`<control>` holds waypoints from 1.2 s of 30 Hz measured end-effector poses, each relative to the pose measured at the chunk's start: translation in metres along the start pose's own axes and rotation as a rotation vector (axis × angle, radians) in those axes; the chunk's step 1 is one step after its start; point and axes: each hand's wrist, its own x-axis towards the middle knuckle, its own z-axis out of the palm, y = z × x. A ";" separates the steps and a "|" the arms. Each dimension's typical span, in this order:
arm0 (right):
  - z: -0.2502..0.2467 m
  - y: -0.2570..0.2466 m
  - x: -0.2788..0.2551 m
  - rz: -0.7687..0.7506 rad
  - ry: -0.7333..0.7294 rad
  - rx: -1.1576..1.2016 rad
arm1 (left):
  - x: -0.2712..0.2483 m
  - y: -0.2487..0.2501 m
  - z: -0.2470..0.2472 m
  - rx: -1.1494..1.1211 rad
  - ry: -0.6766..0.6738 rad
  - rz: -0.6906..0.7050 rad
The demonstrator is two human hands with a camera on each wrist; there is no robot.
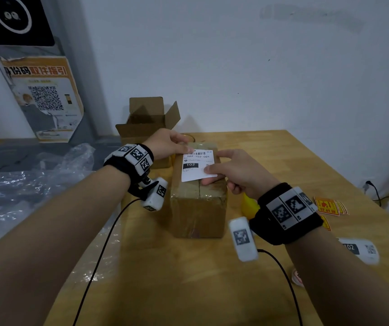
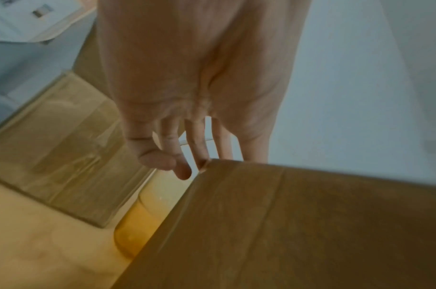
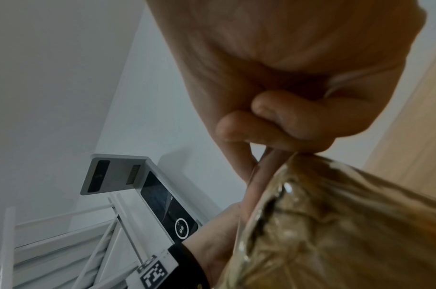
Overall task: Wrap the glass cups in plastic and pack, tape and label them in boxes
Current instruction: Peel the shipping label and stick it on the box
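Note:
A taped cardboard box [image 1: 198, 208] stands on end in the middle of the wooden table [image 1: 283, 161]. A white shipping label [image 1: 197, 164] printed "102" lies on its top. My left hand [image 1: 184, 147] reaches over from the left, its straight fingers [image 2: 199, 148] touching the label's far left corner at the box's [image 2: 298, 224] upper edge. My right hand [image 1: 208, 176] pinches the label's near right corner, thumb on top and a finger beneath. In the right wrist view the curled fingers [image 3: 273, 121] sit just above the box's tape-covered top [image 3: 348, 224]. No glass cups are visible.
An open cardboard box [image 1: 146, 123] stands behind the taped one, with another taped box [image 2: 63, 146] beside it. Crumpled plastic wrap [image 1: 36, 180] covers the left side. A yellow object [image 1: 248, 204], red-and-yellow stickers [image 1: 327, 205] and a spare "102" label [image 1: 358, 249] lie to the right.

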 end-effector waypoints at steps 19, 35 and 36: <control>-0.016 0.024 -0.054 -0.011 -0.024 -0.096 | -0.086 0.010 0.028 -0.385 0.014 -0.248; -0.016 0.015 -0.057 -0.214 -0.251 -0.704 | -0.113 0.021 0.039 -0.375 -0.018 -0.248; -0.016 0.014 -0.058 -0.193 -0.246 -0.721 | -0.112 0.021 0.040 -0.381 -0.010 -0.246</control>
